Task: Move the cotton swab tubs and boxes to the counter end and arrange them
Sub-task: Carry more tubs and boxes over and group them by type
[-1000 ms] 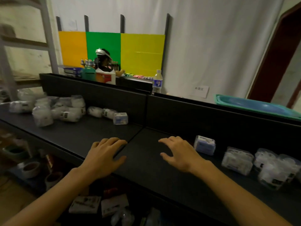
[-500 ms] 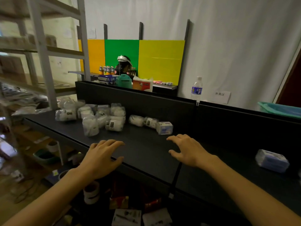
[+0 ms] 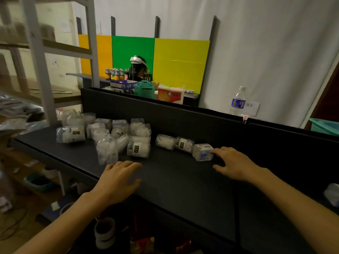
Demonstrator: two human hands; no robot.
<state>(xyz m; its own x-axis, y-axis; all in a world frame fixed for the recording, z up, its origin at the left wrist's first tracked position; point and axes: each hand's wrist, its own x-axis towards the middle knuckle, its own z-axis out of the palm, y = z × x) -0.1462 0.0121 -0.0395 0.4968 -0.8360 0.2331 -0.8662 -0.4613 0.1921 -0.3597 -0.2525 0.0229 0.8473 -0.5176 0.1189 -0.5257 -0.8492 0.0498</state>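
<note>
Both hands (image 3: 117, 180) (image 3: 236, 165) hover palm-down over the counter (image 3: 183, 189).

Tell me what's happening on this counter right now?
A person is sorting cotton swab packs on a black counter. The right hand reaches a small box at the near end of a loose row, fingertips touching it. The left hand hovers open, empty, near the pile of tubs at the counter end.

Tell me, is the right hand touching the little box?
Touching: the head view shows the right hand with its fingers against the small box.
</note>
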